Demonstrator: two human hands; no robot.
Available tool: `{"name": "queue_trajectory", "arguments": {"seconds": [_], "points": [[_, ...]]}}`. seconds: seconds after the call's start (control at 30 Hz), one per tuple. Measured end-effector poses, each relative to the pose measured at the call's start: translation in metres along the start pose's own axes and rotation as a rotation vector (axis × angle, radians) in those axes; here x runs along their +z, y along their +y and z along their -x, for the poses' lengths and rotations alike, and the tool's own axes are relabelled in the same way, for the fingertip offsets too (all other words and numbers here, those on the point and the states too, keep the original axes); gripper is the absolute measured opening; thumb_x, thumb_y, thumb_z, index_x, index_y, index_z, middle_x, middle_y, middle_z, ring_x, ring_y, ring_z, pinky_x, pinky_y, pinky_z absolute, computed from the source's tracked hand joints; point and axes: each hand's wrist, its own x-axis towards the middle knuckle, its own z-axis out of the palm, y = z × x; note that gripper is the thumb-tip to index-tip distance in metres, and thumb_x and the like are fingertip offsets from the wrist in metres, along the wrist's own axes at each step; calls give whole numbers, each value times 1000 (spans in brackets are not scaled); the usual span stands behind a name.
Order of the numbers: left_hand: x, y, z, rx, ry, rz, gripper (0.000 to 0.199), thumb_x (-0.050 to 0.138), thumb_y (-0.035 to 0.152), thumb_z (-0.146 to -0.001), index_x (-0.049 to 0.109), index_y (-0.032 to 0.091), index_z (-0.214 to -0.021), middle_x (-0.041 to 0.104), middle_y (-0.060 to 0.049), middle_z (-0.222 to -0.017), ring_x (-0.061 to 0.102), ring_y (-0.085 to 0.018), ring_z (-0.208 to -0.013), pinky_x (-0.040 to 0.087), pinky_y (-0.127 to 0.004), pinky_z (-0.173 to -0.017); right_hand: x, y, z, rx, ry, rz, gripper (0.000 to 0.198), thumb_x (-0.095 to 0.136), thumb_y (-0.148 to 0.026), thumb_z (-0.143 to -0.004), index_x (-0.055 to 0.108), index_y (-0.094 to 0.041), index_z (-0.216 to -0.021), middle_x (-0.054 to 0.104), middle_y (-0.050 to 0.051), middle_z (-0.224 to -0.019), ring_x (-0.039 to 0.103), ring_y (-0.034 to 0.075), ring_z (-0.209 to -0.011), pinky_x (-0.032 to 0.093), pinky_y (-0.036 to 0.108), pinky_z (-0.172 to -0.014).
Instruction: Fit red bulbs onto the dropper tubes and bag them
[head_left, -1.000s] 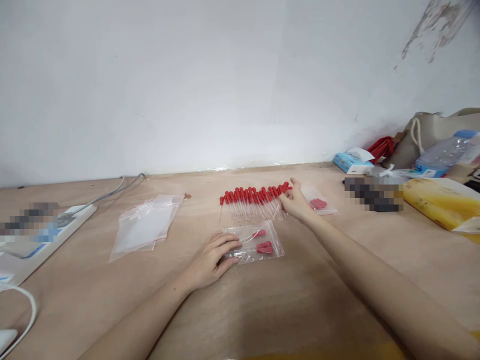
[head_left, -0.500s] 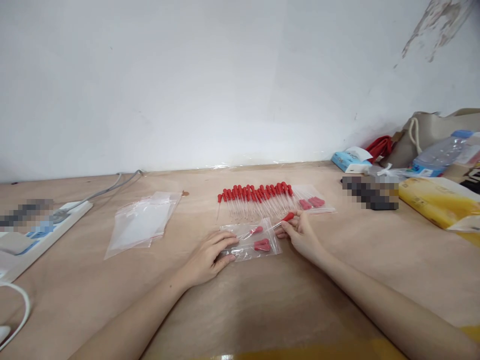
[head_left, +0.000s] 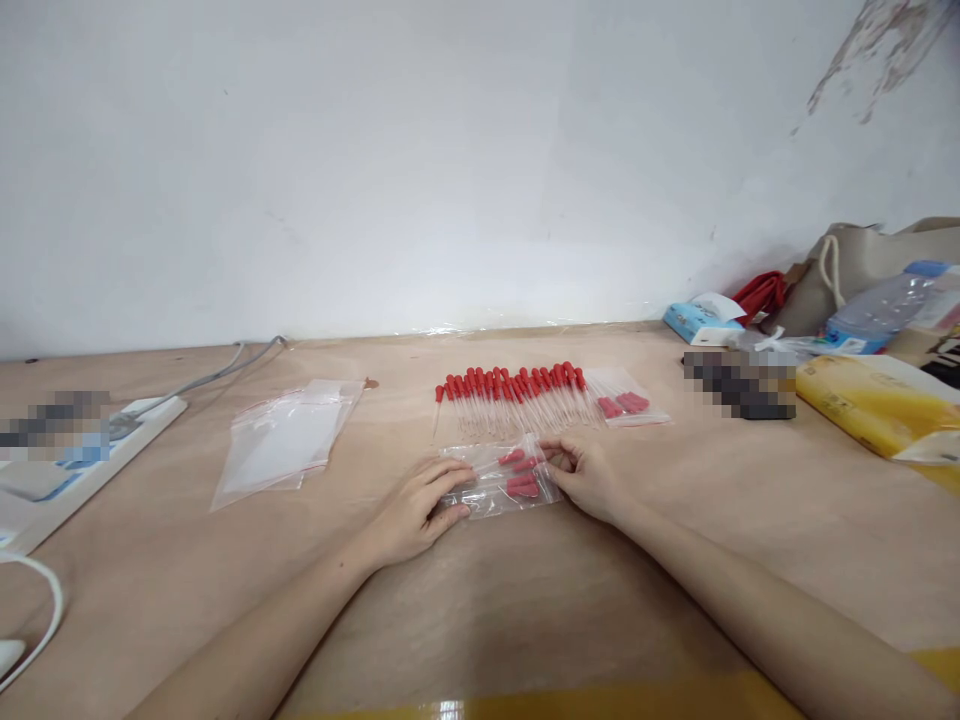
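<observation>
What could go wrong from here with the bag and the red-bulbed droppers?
The flat, clear plastic bag could slide or crumple if the left grip, resting on its left end, eases off while the right grip is at its right end. The loose row of red-bulbed, clear-stemmed droppers lies just beyond the bag, so a stray knuckle might scatter some.

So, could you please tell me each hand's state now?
Left hand: open, resting on the clear bag.
Right hand: curled at its right end; grip unclear.
</observation>
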Motion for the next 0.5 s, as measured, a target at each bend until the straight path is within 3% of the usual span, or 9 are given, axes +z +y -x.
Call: {"name": "queue_trajectory", "arguments": {"seconds": [0.13, 0.2, 0.33, 0.5], "points": [[-1, 1, 0, 15, -3, 2, 31, 45, 28, -87, 49, 23, -117, 49, -6, -119, 44, -19, -112, 38, -38, -95, -1, -8, 2, 93, -118, -185, 43, 48, -29, -76, 45, -21, -118, 62, 6, -98, 48, 7, -44, 39, 22, -39], [-1, 0, 0, 20, -7, 6, 28, 45, 28, -87, 51, 23, -114, 49, -6, -119, 44, -19, -112, 37, -37, -96, -5, -11, -3, 99, -73, -155, 40, 47, -29, -76, 47, -19, -114, 61, 6, -97, 45, 5, -40, 38, 22, -38], [0, -1, 0, 5, -15, 1, 28, 45, 29, -86, 52, 22, -112, 49, -6, -121, 44, -19, -113, 37, -36, -97, -21, -9, -35, 2, 205, 189, 21, 53, -25, -70, 59, -15, -88, 63, 5, -79, 56, 13, -62, 45, 26, -58], [2, -4, 2, 1, -58, -65, 33, 41, 30, -88, 49, 25, -120, 41, -6, -130, 37, -21, -121, 34, -41, -100, -23, -14, -86, 76, 250, 610, 18, 50, -19, -72, 58, -16, -88, 64, 5, -86, 58, 15, -79, 44, 26, -72]]}}
